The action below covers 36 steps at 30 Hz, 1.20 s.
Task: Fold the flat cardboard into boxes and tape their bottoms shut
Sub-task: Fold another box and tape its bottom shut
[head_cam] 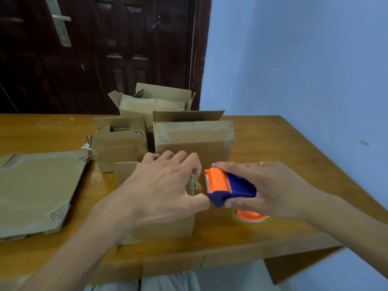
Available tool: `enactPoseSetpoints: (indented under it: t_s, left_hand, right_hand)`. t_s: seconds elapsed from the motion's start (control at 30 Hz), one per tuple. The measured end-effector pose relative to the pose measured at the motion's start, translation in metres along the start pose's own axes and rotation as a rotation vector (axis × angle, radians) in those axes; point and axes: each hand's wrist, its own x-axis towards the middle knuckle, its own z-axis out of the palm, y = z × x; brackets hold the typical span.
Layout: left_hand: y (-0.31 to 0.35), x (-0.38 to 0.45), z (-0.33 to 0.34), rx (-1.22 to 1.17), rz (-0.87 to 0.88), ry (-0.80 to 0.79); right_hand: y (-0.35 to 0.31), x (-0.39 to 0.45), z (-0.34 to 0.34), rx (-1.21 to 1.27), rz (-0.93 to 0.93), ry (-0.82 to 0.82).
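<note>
left hand fingers curled over box top edge, pinching it | right hand grips tape dispenser, blade just beside left fingertips

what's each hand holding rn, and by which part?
Right hand grips the tape dispenser round its blue body, behind the orange cutter. Left hand holds the box at its top right edge, fingers curled over it.

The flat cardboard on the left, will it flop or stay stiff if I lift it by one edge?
The flat cardboard would probably sag a little: it is thin and wide. Its torn, taped edges suggest wear, so it may bend at the creases.
</note>
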Motion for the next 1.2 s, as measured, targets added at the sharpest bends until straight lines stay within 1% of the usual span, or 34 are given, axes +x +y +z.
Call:
enactPoseSetpoints:
  t_s: [0.13, 0.2, 0.27, 0.3, 0.33, 0.37, 0.47, 0.5, 0.63, 0.8, 0.97, 1.13, 1.2]
  left_hand:
    - [-0.001, -0.003, 0.000, -0.025, 0.015, -0.006]
    - [-0.002, -0.006, -0.005, -0.110, 0.056, 0.046]
    - [-0.005, -0.014, -0.009, -0.180, 0.102, 0.136]
    - [-0.008, -0.021, -0.009, -0.126, 0.144, 0.218]
    - [-0.011, -0.028, -0.006, -0.017, 0.186, 0.311]
    - [-0.015, -0.035, 0.001, 0.099, 0.206, 0.371]
    - [-0.027, -0.048, 0.026, 0.318, 0.193, 0.390]
    - [-0.029, -0.049, 0.033, 0.349, 0.207, 0.407]
    - [-0.036, -0.041, 0.039, 0.346, 0.257, 0.448]
    - [-0.032, -0.044, 0.043, 0.365, 0.202, 0.444]
    - [-0.028, -0.044, 0.043, 0.394, 0.103, 0.374]
    - [-0.019, -0.045, 0.037, 0.373, 0.065, 0.348]
    - [-0.009, -0.043, 0.024, 0.364, 0.033, 0.248]
  right_hand:
    - [-0.010, 0.009, 0.011, -0.054, -0.021, 0.001]
    - [-0.012, 0.012, 0.016, -0.043, -0.026, 0.017]
    - [-0.012, 0.012, 0.019, -0.022, -0.016, 0.042]
    - [-0.012, 0.012, 0.019, -0.022, -0.015, 0.054]
    - [-0.012, 0.012, 0.020, -0.029, -0.017, 0.060]
    - [-0.012, 0.013, 0.020, -0.033, -0.018, 0.061]
    - [-0.013, 0.016, 0.025, -0.010, -0.022, 0.063]
    - [-0.014, 0.017, 0.026, -0.011, -0.016, 0.059]
    - [-0.013, 0.021, 0.029, -0.022, 0.002, 0.066]
    - [-0.014, 0.024, 0.034, 0.044, 0.028, 0.081]
    - [-0.015, 0.022, 0.033, 0.042, 0.036, 0.126]
    - [-0.016, 0.023, 0.032, 0.045, 0.039, 0.107]
    - [-0.016, 0.023, 0.030, 0.041, 0.051, 0.101]
